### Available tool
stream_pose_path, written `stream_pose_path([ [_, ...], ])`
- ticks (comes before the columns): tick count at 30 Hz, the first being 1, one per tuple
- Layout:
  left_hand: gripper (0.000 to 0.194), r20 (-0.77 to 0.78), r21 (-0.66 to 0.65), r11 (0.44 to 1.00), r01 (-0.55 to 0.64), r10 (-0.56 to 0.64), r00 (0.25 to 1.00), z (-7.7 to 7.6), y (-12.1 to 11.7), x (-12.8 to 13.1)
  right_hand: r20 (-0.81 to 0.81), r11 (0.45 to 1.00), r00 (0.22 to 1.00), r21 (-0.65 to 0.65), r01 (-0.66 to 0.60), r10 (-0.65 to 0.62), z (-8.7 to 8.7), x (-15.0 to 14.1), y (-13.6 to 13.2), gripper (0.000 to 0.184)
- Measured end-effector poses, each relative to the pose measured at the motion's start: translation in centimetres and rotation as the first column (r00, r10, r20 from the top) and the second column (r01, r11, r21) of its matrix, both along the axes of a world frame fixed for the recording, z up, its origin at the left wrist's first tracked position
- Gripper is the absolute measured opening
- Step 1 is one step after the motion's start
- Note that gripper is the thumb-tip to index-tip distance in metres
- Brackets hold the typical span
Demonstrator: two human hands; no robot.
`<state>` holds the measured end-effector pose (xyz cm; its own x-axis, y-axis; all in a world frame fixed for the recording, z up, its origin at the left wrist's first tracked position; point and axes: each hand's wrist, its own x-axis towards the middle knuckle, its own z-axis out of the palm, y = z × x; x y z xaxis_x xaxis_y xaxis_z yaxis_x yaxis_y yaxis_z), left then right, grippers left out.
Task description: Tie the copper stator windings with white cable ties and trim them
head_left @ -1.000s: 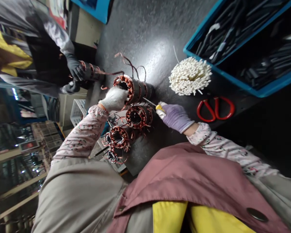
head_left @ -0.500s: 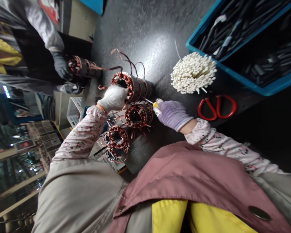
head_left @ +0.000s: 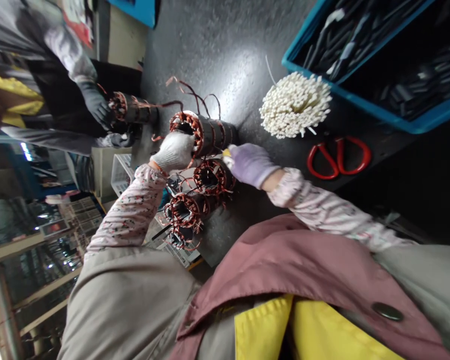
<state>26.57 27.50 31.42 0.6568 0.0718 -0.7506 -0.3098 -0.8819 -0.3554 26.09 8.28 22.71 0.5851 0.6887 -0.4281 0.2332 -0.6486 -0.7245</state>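
In a white glove, my left hand (head_left: 177, 151) grips the near end of a cylindrical motor stator (head_left: 216, 138) wound with copper wire, lying on its side; some fingers are hidden at its opening. My right hand (head_left: 252, 164), in a purple glove slightly blurred by motion, is closed on a thin tool (head_left: 226, 152) with a yellow part at the fingertips. The tool's tip meets the stator's lower side; its exact kind is unclear. Loose copper leads (head_left: 195, 92) stick up from the stator. Directly below it lies another stator (head_left: 214, 176), close to my right hand.
More stators (head_left: 183, 210) lie nearer my body. A bundle of white sticks or tubes (head_left: 296, 105), red-handled scissors (head_left: 339, 157) and a blue bin (head_left: 390, 117) of black pieces are on the right. At left, a co-worker's gloved hand (head_left: 95, 104) touches another stator (head_left: 135, 108).
My right hand has moved left, closer to the stator, and less of the thin tool shows. My left hand stays on the stator. The view has shifted slightly.
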Motion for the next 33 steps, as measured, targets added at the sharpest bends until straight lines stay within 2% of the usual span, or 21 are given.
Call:
stream_pose_path([
  [4, 0.058, -0.006, 0.011, 1.000, -0.004, 0.004, 1.000, -0.1, 0.4, 0.3, 0.029, 0.995, 0.996, -0.057, 0.081, -0.079, -3.2, -2.6, -4.6, 0.040],
  [7, 0.060, -0.004, 0.030, 1.000, -0.005, 0.005, 1.000, -0.2, 0.6, 0.3, 0.040, 0.992, 0.994, -0.069, 0.109, -0.106, -5.2, -3.3, -5.1, 0.044],
  [9, 0.061, 0.003, 0.032, 0.999, 0.003, -0.003, 1.000, -0.3, 0.6, 0.3, 0.045, 0.993, 0.993, -0.054, 0.108, -0.106, -5.8, -3.0, -4.5, 0.044],
  [18, 0.060, 0.004, 0.034, 0.999, -0.026, 0.026, 1.000, -0.1, 0.1, 0.1, 0.063, 0.993, 0.996, -0.099, 0.062, -0.056, -5.1, -1.2, -2.7, 0.045],
  [26, 0.057, 0.015, 0.029, 0.999, -0.037, 0.036, 0.999, -0.1, 0.0, 0.2, 0.016, 0.985, 1.000, -0.172, -0.006, 0.009, -3.2, -0.1, -2.7, 0.043],
  [28, 0.059, 0.021, 0.007, 1.000, -0.025, 0.025, 0.999, -0.1, 0.3, 0.2, 0.009, 0.987, 1.000, -0.162, -0.013, 0.015, -3.0, 0.4, -1.5, 0.040],
  [33, 0.067, -0.004, -0.026, 0.999, 0.024, -0.024, 1.000, 0.2, 0.8, 0.4, 0.039, 0.999, 0.999, -0.034, -0.019, 0.021, -3.2, 1.6, 3.6, 0.037],
])
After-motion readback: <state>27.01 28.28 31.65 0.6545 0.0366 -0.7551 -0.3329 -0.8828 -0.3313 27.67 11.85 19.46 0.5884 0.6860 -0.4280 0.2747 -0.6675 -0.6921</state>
